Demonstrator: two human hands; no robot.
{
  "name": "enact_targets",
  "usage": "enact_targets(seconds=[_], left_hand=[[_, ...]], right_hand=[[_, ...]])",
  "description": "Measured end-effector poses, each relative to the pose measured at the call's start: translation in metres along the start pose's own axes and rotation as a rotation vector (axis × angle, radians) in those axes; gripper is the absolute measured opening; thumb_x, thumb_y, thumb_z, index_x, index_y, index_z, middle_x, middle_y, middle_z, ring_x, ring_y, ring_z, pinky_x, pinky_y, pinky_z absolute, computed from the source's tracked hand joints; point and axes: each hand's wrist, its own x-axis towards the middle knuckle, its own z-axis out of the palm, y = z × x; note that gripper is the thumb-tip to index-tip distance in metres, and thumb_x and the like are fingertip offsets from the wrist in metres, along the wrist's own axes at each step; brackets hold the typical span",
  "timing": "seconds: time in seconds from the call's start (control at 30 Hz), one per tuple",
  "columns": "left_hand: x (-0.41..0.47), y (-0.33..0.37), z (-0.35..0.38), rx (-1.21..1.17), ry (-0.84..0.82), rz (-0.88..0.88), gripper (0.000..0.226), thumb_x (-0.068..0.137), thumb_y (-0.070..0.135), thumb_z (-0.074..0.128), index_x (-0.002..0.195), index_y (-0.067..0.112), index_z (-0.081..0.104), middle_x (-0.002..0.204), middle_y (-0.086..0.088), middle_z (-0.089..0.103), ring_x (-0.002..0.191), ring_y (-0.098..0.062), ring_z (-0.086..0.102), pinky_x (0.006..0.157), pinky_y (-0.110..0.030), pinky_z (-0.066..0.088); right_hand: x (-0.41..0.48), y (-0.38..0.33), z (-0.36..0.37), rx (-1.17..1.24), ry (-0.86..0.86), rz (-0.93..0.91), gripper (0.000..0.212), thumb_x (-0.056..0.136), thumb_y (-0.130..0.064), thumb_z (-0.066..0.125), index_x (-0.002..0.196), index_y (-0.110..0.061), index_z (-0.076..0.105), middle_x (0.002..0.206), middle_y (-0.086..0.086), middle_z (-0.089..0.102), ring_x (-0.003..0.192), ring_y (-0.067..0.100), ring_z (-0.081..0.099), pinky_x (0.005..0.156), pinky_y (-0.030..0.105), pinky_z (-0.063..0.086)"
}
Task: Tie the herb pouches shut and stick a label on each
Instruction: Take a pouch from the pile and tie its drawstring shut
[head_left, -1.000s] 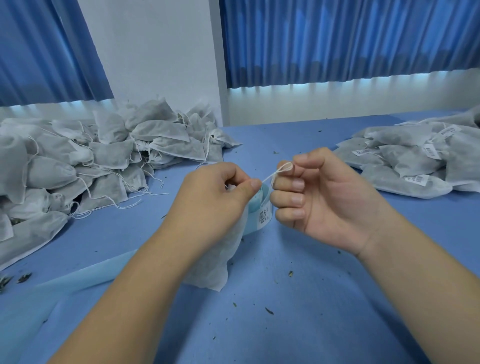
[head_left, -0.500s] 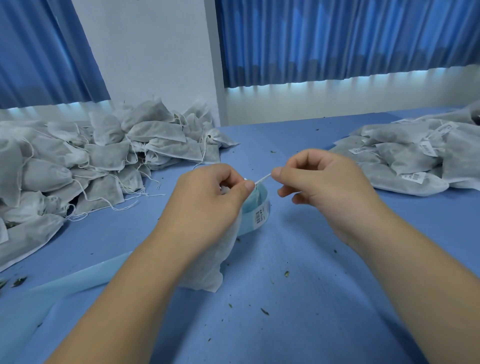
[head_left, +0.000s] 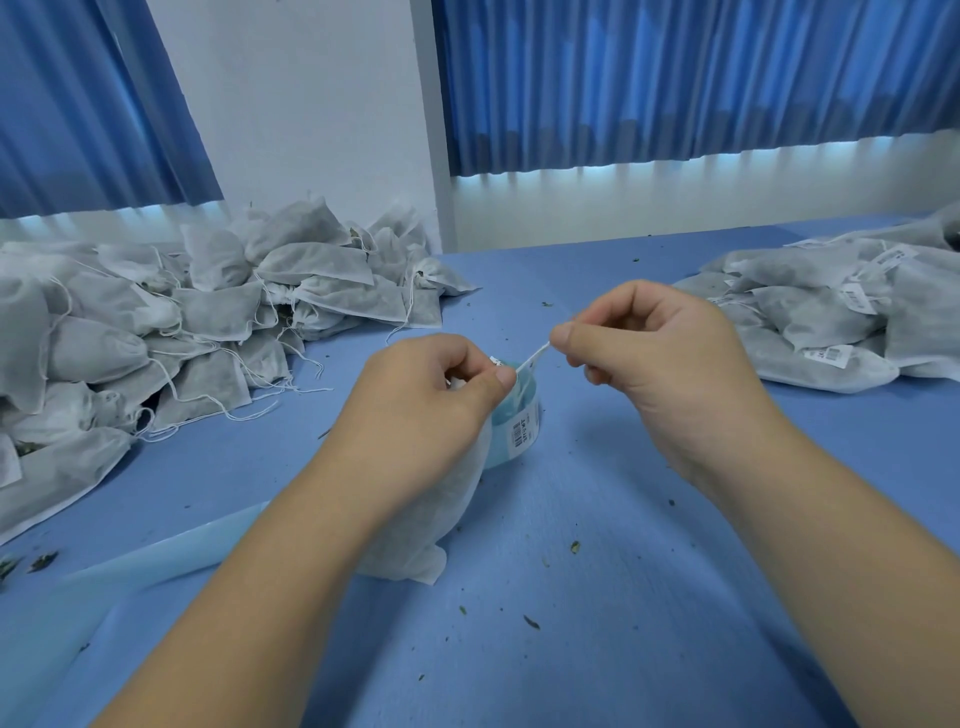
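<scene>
Left grip (head_left: 415, 410) curled tight round the neck of the pouch (head_left: 415, 535), which stands upright on the blue counter (head_left: 597, 623), dead centre. Right grip (head_left: 660, 364) pinches the white drawstring (head_left: 535, 356) between thumb and forefinger, string taut between the two hands. Just behind the pouch sits a blue label roll (head_left: 522, 431). Unlabelled pouches (head_left: 156, 322) heaped far left, labelled pouches (head_left: 831, 317) piled far right

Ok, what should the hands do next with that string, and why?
Probably the right hand should pull the string outward a little, to tighten it. The string runs taut from the left hand, which grips the pouch by its neck, to the right hand's pinch, so the tie looks unfinished.
</scene>
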Motion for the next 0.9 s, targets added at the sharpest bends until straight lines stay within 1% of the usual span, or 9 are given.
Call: enact_targets(seconds=[0.07,0.17,0.3,0.43,0.53,0.63,0.7,0.8,0.9], left_hand=[[0.000,0.000,0.000,0.000,-0.003,-0.003,0.025,0.090,0.035,0.067,0.067,0.025,0.064,0.053,0.029,0.053,0.056,0.007,0.048,0.052,-0.012,0.032],[0.001,0.000,0.000,-0.007,-0.007,-0.005,0.025,0.090,0.034,0.068,0.066,0.025,0.064,0.052,0.029,0.053,0.054,0.007,0.048,0.051,-0.011,0.032],[0.001,-0.001,-0.002,-0.032,-0.013,-0.023,0.026,0.090,0.034,0.068,0.066,0.024,0.065,0.049,0.028,0.052,0.050,0.007,0.047,0.048,-0.010,0.033],[0.001,-0.001,-0.003,-0.046,0.002,-0.036,0.025,0.090,0.033,0.068,0.068,0.022,0.066,0.047,0.026,0.051,0.049,0.006,0.047,0.048,-0.010,0.033],[0.001,-0.001,-0.003,-0.061,-0.002,-0.048,0.025,0.090,0.033,0.068,0.068,0.021,0.066,0.049,0.025,0.053,0.051,0.005,0.047,0.049,-0.011,0.033],[0.001,0.000,-0.002,-0.104,-0.023,-0.050,0.025,0.090,0.032,0.068,0.069,0.020,0.066,0.050,0.024,0.053,0.049,0.005,0.047,0.048,-0.010,0.034],[0.000,0.001,-0.001,-0.136,-0.029,-0.050,0.025,0.090,0.030,0.068,0.068,0.019,0.065,0.047,0.024,0.051,0.044,0.005,0.045,0.045,-0.010,0.032],[0.001,0.000,-0.001,-0.080,0.022,-0.056,0.025,0.089,0.031,0.068,0.067,0.020,0.065,0.045,0.024,0.050,0.045,0.004,0.045,0.046,-0.011,0.033],[0.003,-0.003,-0.003,-0.069,0.054,-0.074,0.025,0.089,0.032,0.069,0.067,0.020,0.064,0.044,0.025,0.050,0.046,0.006,0.046,0.046,-0.009,0.033]], right_hand=[[-0.001,-0.001,-0.001,-0.025,-0.004,-0.034,0.025,0.072,-0.011,0.079,0.057,-0.024,0.063,0.073,0.008,0.071,0.056,0.010,0.055,0.057,0.024,0.045],[0.000,-0.001,-0.002,-0.025,-0.027,-0.064,0.029,0.072,-0.009,0.079,0.055,-0.026,0.064,0.070,0.005,0.071,0.058,0.012,0.057,0.057,0.025,0.044],[0.000,-0.001,-0.006,-0.047,-0.050,-0.084,0.024,0.075,-0.011,0.079,0.063,-0.020,0.060,0.056,0.000,0.063,0.051,0.011,0.055,0.051,0.022,0.044],[0.000,-0.001,-0.007,-0.040,-0.096,-0.066,0.022,0.077,-0.008,0.077,0.069,-0.016,0.059,0.053,-0.004,0.058,0.048,0.011,0.052,0.049,0.022,0.042],[0.000,-0.003,-0.005,0.156,-0.157,0.010,0.023,0.073,-0.001,0.077,0.074,-0.014,0.058,0.054,-0.002,0.057,0.046,0.013,0.045,0.048,0.023,0.039],[-0.002,-0.005,0.001,0.474,-0.235,0.131,0.024,0.061,-0.006,0.074,0.075,-0.012,0.057,0.056,0.001,0.058,0.042,0.010,0.042,0.045,0.019,0.037],[-0.004,-0.006,0.004,0.572,-0.291,0.190,0.024,0.059,-0.007,0.072,0.075,-0.012,0.055,0.057,0.002,0.058,0.040,0.008,0.038,0.042,0.019,0.035],[-0.005,-0.006,0.003,0.367,-0.344,0.215,0.020,0.062,-0.010,0.074,0.072,-0.013,0.057,0.059,0.005,0.055,0.041,0.011,0.036,0.043,0.020,0.034],[-0.003,-0.006,-0.001,0.155,-0.303,0.171,0.020,0.074,-0.003,0.074,0.069,-0.014,0.059,0.061,0.008,0.048,0.042,0.012,0.035,0.044,0.022,0.032]])
